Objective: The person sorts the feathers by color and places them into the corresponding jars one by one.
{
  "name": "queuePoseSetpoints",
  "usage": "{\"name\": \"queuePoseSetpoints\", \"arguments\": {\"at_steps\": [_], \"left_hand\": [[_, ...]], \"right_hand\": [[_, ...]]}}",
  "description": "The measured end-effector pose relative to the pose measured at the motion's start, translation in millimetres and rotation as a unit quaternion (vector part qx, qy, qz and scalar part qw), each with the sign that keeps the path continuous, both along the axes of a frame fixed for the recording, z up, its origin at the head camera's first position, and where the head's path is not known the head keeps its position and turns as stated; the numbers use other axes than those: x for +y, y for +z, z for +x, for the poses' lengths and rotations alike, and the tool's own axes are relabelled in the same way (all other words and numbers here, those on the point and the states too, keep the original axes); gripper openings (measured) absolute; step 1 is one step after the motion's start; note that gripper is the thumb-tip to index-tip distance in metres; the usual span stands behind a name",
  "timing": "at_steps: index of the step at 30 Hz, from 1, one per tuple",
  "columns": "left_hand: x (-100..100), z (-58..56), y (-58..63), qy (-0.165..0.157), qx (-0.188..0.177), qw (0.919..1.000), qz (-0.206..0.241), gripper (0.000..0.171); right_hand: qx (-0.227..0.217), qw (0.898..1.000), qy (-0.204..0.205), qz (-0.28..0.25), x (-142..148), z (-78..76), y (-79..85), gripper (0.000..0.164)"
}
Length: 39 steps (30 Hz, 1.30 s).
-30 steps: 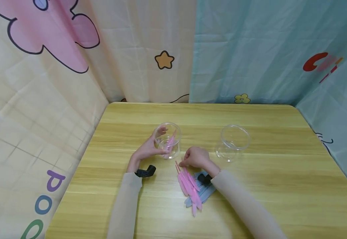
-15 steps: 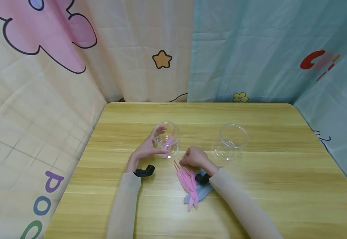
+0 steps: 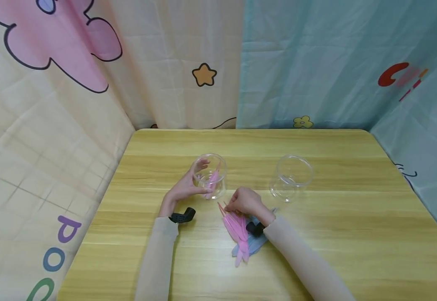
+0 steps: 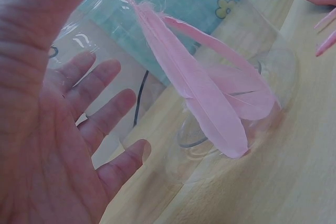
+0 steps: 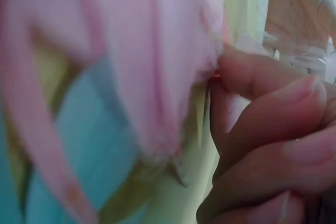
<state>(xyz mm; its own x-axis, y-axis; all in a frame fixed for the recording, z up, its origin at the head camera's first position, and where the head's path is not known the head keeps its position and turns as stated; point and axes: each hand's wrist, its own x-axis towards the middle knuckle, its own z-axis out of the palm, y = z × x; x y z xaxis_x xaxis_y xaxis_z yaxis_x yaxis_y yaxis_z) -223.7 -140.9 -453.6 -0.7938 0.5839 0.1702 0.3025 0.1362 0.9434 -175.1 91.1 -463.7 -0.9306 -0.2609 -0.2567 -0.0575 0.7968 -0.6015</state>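
Observation:
In the head view, my left hand [image 3: 183,187] holds a clear plastic jar [image 3: 222,182] at its left side, the thumb in front and the fingers behind. Pink feathers [image 4: 194,87] lean inside this jar, quills up, as the left wrist view shows. My right hand [image 3: 245,200] pinches pink feather quills between thumb and fingertips, right of the jar's base. The pinched end is partly hidden, so I cannot tell how many quills it holds. Several pink feathers [image 3: 237,234] fan toward me below it, over blue feathers [image 3: 257,243] on the table.
A second clear jar [image 3: 286,196] stands upright to the right of my right hand. The wooden table [image 3: 353,209] has printed curtains [image 3: 297,62] behind it and at both sides. Black cameras [image 3: 183,215] sit on both wrists.
The pink feathers have drawn into a narrower bunch and shifted away from me. My right hand has dipped slightly toward me over the quills. My left hand stays on the jar.

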Motion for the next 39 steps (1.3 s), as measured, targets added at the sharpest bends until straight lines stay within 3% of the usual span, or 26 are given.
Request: {"name": "queuePoseSetpoints", "arguments": {"at_steps": [9, 13, 20, 26, 29, 33, 39], "left_hand": [[0, 0.6, 0.6, 0.000, 0.003, 1.0000, 0.002, 0.097], [0, 1.1, 0.5, 0.001, 0.000, 1.0000, 0.001, 0.097], [0, 0.2, 2.6, 0.004, 0.001, 1.0000, -0.005, 0.097], [0, -0.1, 5.1, 0.002, 0.006, 1.0000, -0.006, 0.097], [-1, -0.4, 5.1, 0.001, 0.006, 1.0000, -0.006, 0.097], [-1, -0.2, 3.9, -0.001, 0.004, 1.0000, -0.004, 0.097], [0, 0.9, 1.9, -0.003, 0.002, 1.0000, 0.001, 0.097]], "right_hand": [[-0.017, 0.999, 0.023, -0.025, 1, -0.8, -1.8, 0.033], [-0.043, 0.996, 0.026, -0.080, 6, -1.7, -1.2, 0.033], [-0.090, 0.975, 0.027, -0.203, 16, -6.3, 13.4, 0.026], [-0.062, 0.958, 0.014, -0.281, 20, -12.2, 42.3, 0.028], [-0.043, 0.938, -0.003, -0.344, 21, -16.1, 58.7, 0.021], [0.007, 0.901, -0.027, -0.433, 18, -23.3, 81.8, 0.014], [0.090, 0.856, -0.061, -0.506, 5, -36.2, 103.1, 0.014]]}}
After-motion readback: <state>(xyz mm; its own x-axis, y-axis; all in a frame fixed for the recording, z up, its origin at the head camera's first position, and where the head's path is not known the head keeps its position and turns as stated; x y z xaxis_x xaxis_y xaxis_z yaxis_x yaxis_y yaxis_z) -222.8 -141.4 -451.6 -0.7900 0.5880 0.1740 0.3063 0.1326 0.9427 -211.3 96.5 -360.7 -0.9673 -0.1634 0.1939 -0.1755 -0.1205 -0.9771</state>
